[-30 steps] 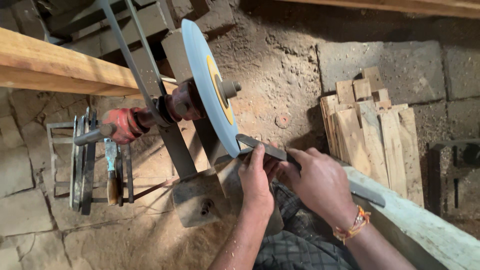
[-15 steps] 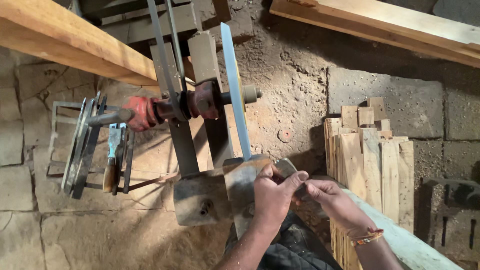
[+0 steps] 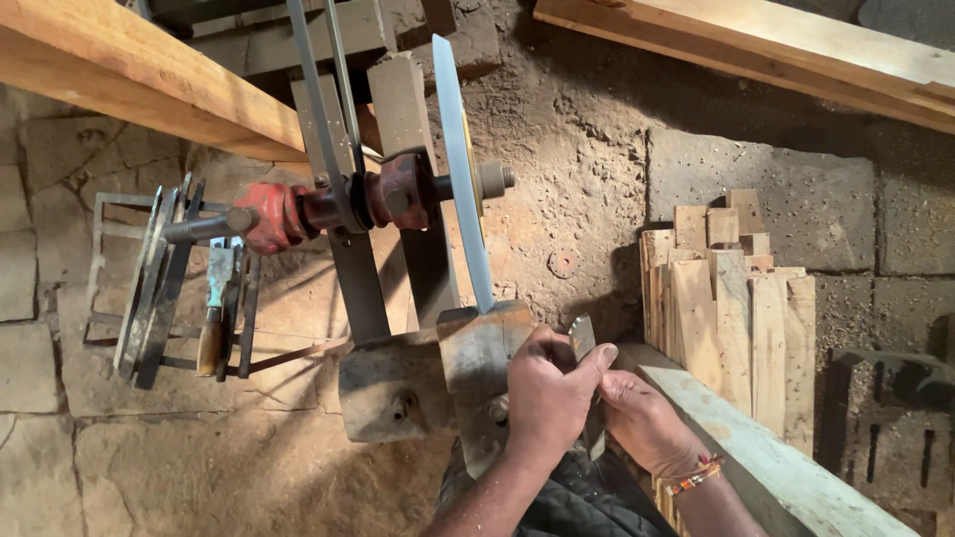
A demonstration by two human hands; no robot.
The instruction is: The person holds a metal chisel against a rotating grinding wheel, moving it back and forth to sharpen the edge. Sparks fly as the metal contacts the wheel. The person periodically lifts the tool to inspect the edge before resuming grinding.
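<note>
Flat steel blade (image 3: 583,340) lifted off thin grindstone (image 3: 460,169).

Single head view, looking steeply down, close above grinding wheel (image 3: 460,169)

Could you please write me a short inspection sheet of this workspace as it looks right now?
Surface: stone floor, dusty.
Job's things: metal blade held upright beside the grinding wheel, not touching it.
Clutter: stack of wooden pieces against the wall; chisel in a metal frame.
Hands: left hand and right hand both grip the blade.
Cables: nothing seen.
Surroundings: wooden beams overhead; rough wall.
</note>
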